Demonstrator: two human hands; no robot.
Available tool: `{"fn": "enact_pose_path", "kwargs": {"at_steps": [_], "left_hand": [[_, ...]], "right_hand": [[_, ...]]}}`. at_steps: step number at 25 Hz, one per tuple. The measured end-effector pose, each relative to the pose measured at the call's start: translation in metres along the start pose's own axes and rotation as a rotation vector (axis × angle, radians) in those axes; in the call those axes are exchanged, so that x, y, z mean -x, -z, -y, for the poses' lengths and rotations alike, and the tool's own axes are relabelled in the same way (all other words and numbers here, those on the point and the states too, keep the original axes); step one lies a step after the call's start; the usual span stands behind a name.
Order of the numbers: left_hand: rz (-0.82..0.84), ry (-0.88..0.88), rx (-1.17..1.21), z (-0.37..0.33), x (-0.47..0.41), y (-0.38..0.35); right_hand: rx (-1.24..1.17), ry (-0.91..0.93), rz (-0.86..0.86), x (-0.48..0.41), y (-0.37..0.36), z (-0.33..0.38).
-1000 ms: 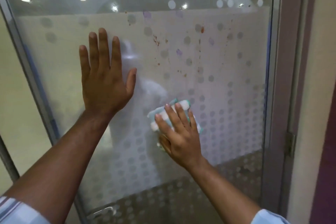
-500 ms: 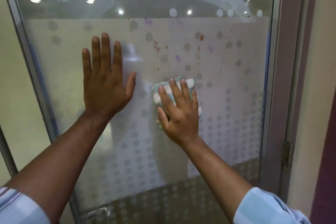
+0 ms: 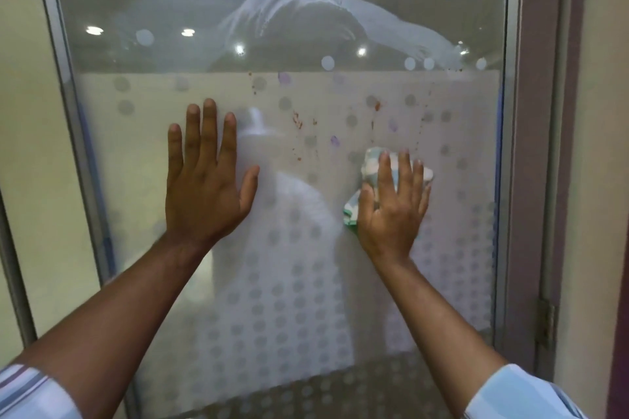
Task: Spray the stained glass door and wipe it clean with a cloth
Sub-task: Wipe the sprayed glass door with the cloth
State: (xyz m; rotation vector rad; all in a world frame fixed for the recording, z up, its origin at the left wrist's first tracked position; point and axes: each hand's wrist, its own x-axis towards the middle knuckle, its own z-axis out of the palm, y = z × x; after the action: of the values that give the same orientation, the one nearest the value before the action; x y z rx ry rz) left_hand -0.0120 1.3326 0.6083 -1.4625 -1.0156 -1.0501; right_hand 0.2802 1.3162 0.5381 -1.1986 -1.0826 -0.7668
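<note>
The glass door (image 3: 143,153) fills the view, frosted across the middle with a dot pattern. Red and purple stains (image 3: 297,121) speckle the frosted band between my two hands and above the right one. My left hand (image 3: 204,184) lies flat on the glass, fingers spread, holding nothing. My right hand (image 3: 391,204) presses a white and green cloth (image 3: 371,163) against the glass, just below a red drip. Most of the cloth is hidden under the palm. No spray bottle is in view.
A metal frame (image 3: 68,112) edges the door on the left. On the right stands a purple-grey door jamb (image 3: 537,146) with a hinge (image 3: 544,320) low down. A beige wall (image 3: 23,112) lies beyond the left frame.
My right hand has slid the cloth up and to the right across the glass, from the lower middle toward the stains. The left hand has stayed flat in place.
</note>
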Motion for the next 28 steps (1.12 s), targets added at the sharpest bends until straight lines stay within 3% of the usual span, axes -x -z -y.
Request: {"fn": "enact_pose_path", "kwargs": {"at_steps": [4, 9, 14, 20, 24, 26, 28], "left_hand": [[0.005, 0.002, -0.002, 0.000, 0.000, -0.001], [0.017, 0.006, 0.002, -0.001, 0.000, 0.002], [0.030, 0.013, 0.010, -0.003, -0.001, 0.005], [0.025, 0.011, 0.007, -0.004, -0.001, 0.007], [0.036, 0.006, 0.009, -0.003, -0.001, 0.008], [0.033, 0.014, 0.009, -0.004, -0.001, 0.007], [0.033, 0.017, 0.008, -0.004, 0.000, 0.008]], "right_hand": [[-0.028, 0.208, 0.006, -0.009, -0.012, 0.046], [0.018, 0.465, 0.115, 0.050, 0.000, 0.014], [0.005, 0.130, 0.045, -0.022, -0.004, 0.033], [-0.036, 0.334, 0.033, -0.052, -0.025, 0.112], [-0.022, 0.481, 0.083, 0.004, -0.015, 0.086], [0.004, 0.414, 0.068, 0.000, -0.009, 0.070], [0.001, 0.231, 0.038, -0.032, -0.009, 0.077]]}}
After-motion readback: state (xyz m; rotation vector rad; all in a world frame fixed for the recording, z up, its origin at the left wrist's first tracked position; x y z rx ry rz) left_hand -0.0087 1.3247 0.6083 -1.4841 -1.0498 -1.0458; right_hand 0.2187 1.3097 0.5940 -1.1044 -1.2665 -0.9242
